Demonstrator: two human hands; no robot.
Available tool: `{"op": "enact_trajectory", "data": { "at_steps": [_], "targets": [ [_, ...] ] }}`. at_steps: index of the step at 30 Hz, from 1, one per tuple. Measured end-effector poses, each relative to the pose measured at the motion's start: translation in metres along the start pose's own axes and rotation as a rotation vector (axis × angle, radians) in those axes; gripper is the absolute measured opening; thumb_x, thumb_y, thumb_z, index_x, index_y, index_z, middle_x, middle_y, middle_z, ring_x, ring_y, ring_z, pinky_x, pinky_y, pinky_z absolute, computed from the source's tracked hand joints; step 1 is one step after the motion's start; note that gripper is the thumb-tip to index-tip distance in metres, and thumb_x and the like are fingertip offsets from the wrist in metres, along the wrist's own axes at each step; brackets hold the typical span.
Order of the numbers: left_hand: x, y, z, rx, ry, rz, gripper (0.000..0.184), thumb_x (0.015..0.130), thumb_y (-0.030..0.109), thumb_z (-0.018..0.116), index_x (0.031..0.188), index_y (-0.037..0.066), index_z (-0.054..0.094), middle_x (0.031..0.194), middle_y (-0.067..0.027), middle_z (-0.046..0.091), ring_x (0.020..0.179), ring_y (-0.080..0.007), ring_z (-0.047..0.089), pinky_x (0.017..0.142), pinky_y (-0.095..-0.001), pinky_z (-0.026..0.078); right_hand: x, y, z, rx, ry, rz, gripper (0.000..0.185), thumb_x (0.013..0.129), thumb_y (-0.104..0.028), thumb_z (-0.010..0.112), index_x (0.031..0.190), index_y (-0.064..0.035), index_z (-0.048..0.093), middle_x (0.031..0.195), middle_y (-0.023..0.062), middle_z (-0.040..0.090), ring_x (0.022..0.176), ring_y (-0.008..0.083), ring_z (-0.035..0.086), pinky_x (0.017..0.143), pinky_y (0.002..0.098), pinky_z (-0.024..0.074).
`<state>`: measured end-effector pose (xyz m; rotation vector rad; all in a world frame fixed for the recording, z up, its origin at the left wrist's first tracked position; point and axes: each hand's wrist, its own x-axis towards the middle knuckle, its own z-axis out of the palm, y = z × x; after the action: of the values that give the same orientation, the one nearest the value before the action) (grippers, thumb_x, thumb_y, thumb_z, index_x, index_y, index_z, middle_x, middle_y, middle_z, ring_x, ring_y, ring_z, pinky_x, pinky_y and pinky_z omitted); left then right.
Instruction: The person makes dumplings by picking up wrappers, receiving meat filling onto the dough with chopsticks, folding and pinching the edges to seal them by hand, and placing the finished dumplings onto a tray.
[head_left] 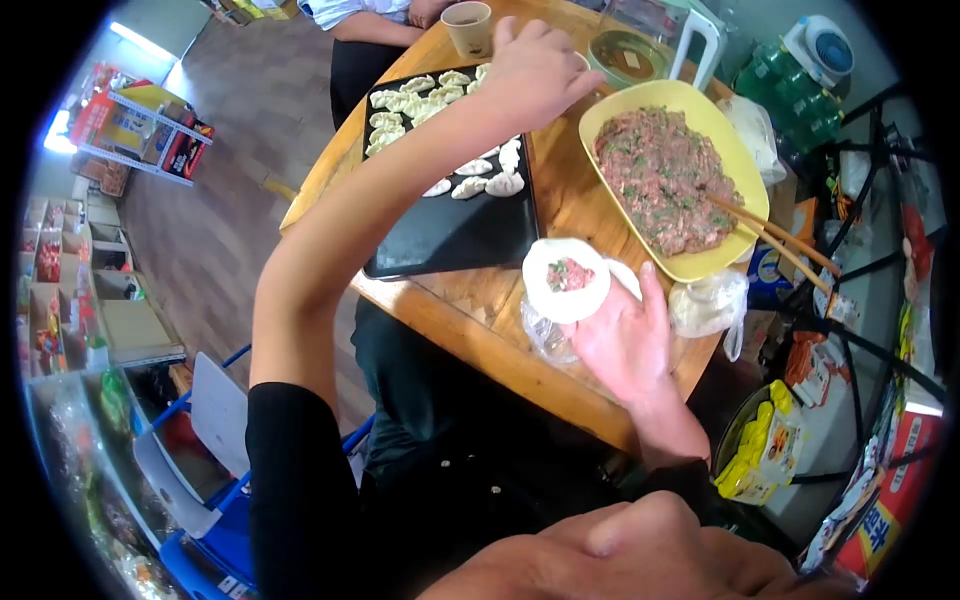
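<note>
On the upturned fingers of my right hand rests a round dumpling wrapper, with a small heap of meat filling in its middle. My left hand is stretched across to the far side of the table, over the upper right of a black tray. Its fingers are apart and nothing shows in them. Folded dumplings lie on the tray, partly covered by my left forearm. Right of it, a yellow dish is heaped with minced meat and green bits. Chopsticks stick out of the meat.
A paper cup and a clear container stand at the table's far edge. Plastic bags lie right of my right hand. Another person's sleeve shows opposite. Blue chairs and shelves are at left; green bottles stand at right.
</note>
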<state>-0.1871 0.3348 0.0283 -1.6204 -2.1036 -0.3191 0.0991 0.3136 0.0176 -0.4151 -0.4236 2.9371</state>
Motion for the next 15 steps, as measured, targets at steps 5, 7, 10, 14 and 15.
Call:
{"op": "enact_trajectory", "data": {
  "at_steps": [5, 7, 10, 14, 15],
  "targets": [
    [-0.07, 0.032, -0.077, -0.59, 0.094, 0.137, 0.031, 0.096, 0.028, 0.051, 0.106, 0.005, 0.07, 0.114, -0.0129, 0.061, 0.11, -0.0295, 0.051, 0.098, -0.0413, 0.034, 0.006, -0.004, -0.001, -0.059, 0.001, -0.014, 0.078, 0.099, -0.056, 0.032, 0.144, 0.0071, 0.028, 0.148, 0.0193, 0.038, 0.138, 0.0282, 0.036, 0.116, 0.0403, 0.026],
    [-0.099, 0.052, -0.099, -0.704, -0.018, 0.096, 0.03, 0.095, 0.028, 0.052, 0.106, 0.007, 0.071, 0.118, -0.0123, 0.058, 0.112, -0.0297, 0.049, 0.1, -0.042, 0.033, 0.006, -0.001, -0.003, -0.019, -0.011, -0.001, 0.076, 0.099, -0.056, 0.031, 0.144, 0.0056, 0.029, 0.145, 0.0172, 0.041, 0.135, 0.026, 0.039, 0.115, 0.0392, 0.0277],
    [-0.125, 0.071, -0.103, -0.725, -0.072, 0.07, 0.03, 0.091, 0.033, 0.059, 0.105, 0.01, 0.071, 0.126, -0.0126, 0.055, 0.12, -0.0322, 0.045, 0.104, -0.0491, 0.028, 0.005, 0.004, -0.013, 0.07, -0.108, 0.024, 0.074, 0.099, -0.056, 0.032, 0.142, 0.0041, 0.033, 0.142, 0.015, 0.044, 0.131, 0.0237, 0.044, 0.112, 0.0383, 0.0315],
    [-0.136, 0.09, -0.108, -0.628, -0.11, 0.114, 0.032, 0.087, 0.037, 0.063, 0.106, 0.011, 0.07, 0.132, -0.012, 0.051, 0.128, -0.034, 0.041, 0.108, -0.0587, 0.02, 0.011, 0.007, -0.037, 0.17, -0.457, 0.109, 0.071, 0.099, -0.055, 0.032, 0.14, 0.0028, 0.035, 0.139, 0.0135, 0.047, 0.128, 0.0223, 0.046, 0.109, 0.0376, 0.034],
    [-0.138, 0.092, -0.107, -0.613, -0.12, 0.138, 0.033, 0.086, 0.038, 0.064, 0.105, 0.012, 0.07, 0.134, -0.0118, 0.049, 0.13, -0.0342, 0.039, 0.108, -0.0625, 0.016, 0.005, 0.006, -0.014, 0.009, -0.225, 0.067, 0.07, 0.099, -0.055, 0.032, 0.139, 0.0022, 0.037, 0.138, 0.0133, 0.047, 0.127, 0.0224, 0.047, 0.109, 0.0375, 0.0345]
  ]
}}
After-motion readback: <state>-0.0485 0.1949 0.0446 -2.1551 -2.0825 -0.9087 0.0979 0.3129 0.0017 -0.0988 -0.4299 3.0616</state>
